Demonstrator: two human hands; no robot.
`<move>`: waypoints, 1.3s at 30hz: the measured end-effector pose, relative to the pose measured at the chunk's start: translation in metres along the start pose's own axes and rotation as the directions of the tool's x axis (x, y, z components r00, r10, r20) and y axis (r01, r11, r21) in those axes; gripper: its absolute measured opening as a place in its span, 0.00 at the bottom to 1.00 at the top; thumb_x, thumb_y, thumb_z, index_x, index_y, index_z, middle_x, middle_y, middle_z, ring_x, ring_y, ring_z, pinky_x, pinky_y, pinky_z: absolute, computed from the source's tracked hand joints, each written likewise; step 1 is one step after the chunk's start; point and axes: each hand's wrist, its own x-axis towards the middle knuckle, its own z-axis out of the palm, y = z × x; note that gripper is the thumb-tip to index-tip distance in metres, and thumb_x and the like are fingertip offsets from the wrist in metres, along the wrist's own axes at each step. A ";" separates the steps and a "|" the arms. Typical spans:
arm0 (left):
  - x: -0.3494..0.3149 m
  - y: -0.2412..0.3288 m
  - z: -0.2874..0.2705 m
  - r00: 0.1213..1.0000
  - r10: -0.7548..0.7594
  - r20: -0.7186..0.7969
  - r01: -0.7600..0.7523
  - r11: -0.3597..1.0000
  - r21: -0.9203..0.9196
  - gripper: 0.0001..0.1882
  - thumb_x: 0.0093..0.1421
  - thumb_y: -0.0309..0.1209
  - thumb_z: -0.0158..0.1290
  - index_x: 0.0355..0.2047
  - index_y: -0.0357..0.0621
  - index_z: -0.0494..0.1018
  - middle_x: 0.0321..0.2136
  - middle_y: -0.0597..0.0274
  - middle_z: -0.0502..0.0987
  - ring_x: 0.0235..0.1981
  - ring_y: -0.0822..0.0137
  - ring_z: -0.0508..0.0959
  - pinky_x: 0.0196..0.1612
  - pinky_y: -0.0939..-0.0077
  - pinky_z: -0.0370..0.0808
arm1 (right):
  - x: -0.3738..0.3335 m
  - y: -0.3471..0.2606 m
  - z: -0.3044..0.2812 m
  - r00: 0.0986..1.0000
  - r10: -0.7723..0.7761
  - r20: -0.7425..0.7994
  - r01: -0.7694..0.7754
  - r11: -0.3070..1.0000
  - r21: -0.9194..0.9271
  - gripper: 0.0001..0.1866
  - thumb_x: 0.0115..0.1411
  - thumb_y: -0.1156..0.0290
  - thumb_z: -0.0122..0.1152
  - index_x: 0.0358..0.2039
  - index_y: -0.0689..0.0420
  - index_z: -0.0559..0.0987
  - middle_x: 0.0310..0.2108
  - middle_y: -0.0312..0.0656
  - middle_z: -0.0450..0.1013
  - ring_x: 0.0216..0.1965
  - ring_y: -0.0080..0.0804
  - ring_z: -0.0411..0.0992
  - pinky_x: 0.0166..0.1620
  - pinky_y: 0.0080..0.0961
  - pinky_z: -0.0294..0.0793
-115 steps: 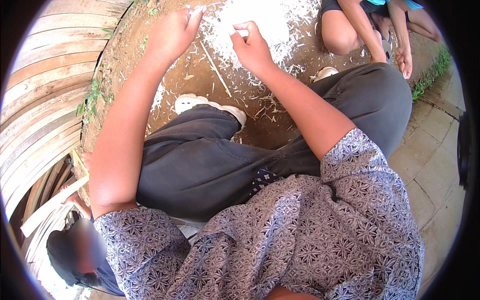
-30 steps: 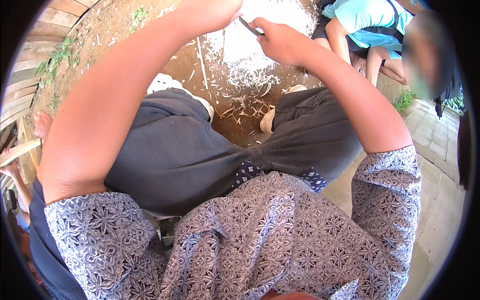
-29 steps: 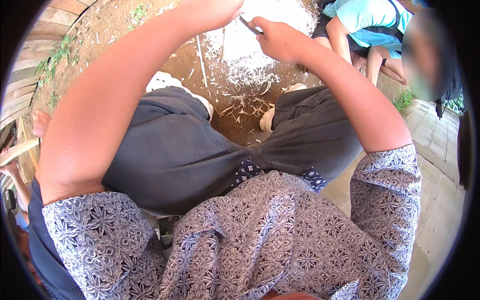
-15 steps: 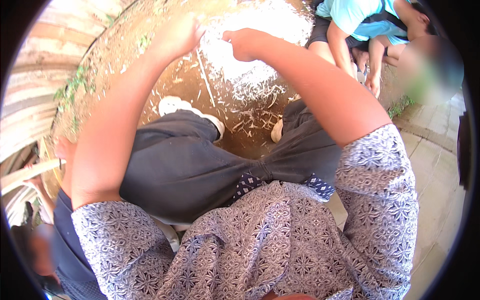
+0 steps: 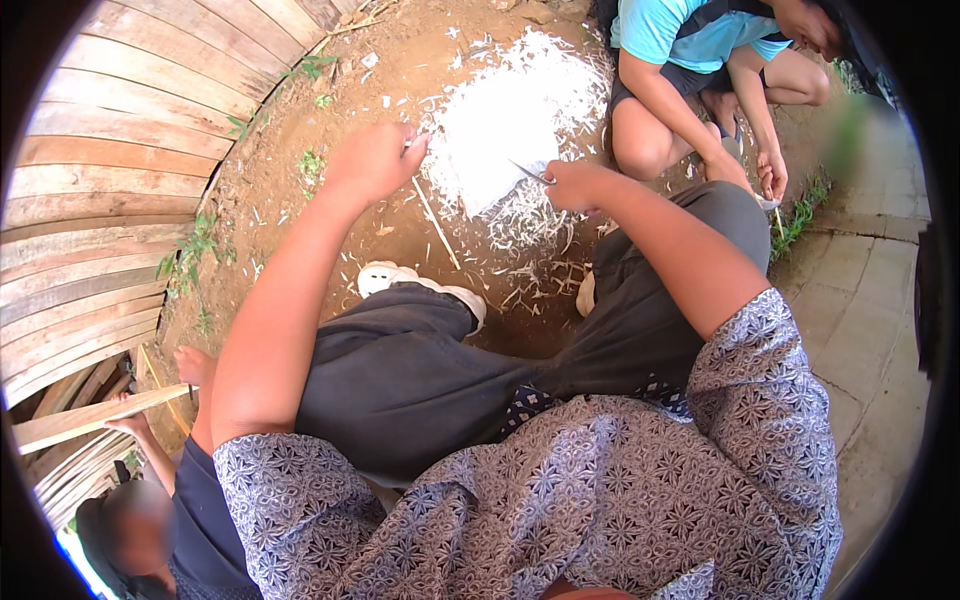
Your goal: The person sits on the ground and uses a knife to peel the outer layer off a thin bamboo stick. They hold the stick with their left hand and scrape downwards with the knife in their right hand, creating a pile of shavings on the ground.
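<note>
My right hand [image 5: 580, 188] is closed round a small knife [image 5: 532, 173], whose thin, dark blade points left over the shavings. Across from it, my left hand [image 5: 372, 163] is closed, thumb against fingers. Something small and pale shows at its fingertips, but I cannot make out what it is. A thin pale stick [image 5: 437, 225] runs slantwise just below my left hand and appears to lie on the ground. Beneath and between my hands spreads a pile of white shavings [image 5: 500, 130], its middle washed out by glare.
A person in a light blue shirt [image 5: 645, 35] crouches at the right, holding something small. At lower left another person's hand [image 5: 192, 365] is by a long pale wooden strip [image 5: 100, 420]. A plank wall [image 5: 120, 130] curves along the left; paving [image 5: 860, 300] lies right.
My hands have come farther apart, the right one moving right, and the knife blade now shows clearly. The view has shifted, so the ground and feet appear lower.
</note>
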 end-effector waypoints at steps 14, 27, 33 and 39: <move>0.002 0.016 0.001 0.974 0.217 -0.060 -0.205 0.966 0.161 0.20 0.72 0.45 0.47 0.34 0.42 0.79 0.30 0.46 0.82 0.35 0.43 0.82 0.39 0.49 0.77 | -0.026 -0.072 0.002 0.903 -0.338 -0.266 0.319 0.941 -0.112 0.15 0.67 0.69 0.52 0.47 0.66 0.77 0.40 0.59 0.80 0.45 0.54 0.80 0.49 0.46 0.78; 0.002 0.022 0.000 0.974 0.225 -0.012 -0.220 0.960 0.174 0.21 0.71 0.47 0.48 0.35 0.42 0.80 0.27 0.47 0.82 0.33 0.46 0.82 0.38 0.51 0.78 | 0.043 -0.005 0.031 0.998 -0.041 -0.057 0.039 0.999 -0.024 0.19 0.68 0.63 0.52 0.45 0.67 0.80 0.35 0.57 0.81 0.36 0.52 0.81 0.41 0.48 0.80; 0.002 0.015 0.010 0.989 0.145 0.001 -0.145 0.987 -0.070 0.23 0.72 0.48 0.47 0.36 0.41 0.80 0.28 0.45 0.82 0.35 0.43 0.82 0.40 0.49 0.77 | 0.026 -0.042 0.020 0.914 -0.277 -0.296 0.265 0.961 -0.081 0.18 0.64 0.64 0.54 0.39 0.67 0.83 0.37 0.57 0.81 0.42 0.53 0.81 0.48 0.44 0.79; 0.002 0.024 0.029 0.977 0.213 -0.017 -0.214 0.973 -0.090 0.22 0.73 0.46 0.46 0.37 0.40 0.77 0.29 0.43 0.81 0.34 0.41 0.80 0.39 0.49 0.76 | 0.025 -0.055 0.016 0.923 -0.345 -0.171 0.295 0.919 -0.263 0.14 0.67 0.68 0.53 0.43 0.66 0.79 0.36 0.58 0.81 0.42 0.55 0.80 0.47 0.45 0.78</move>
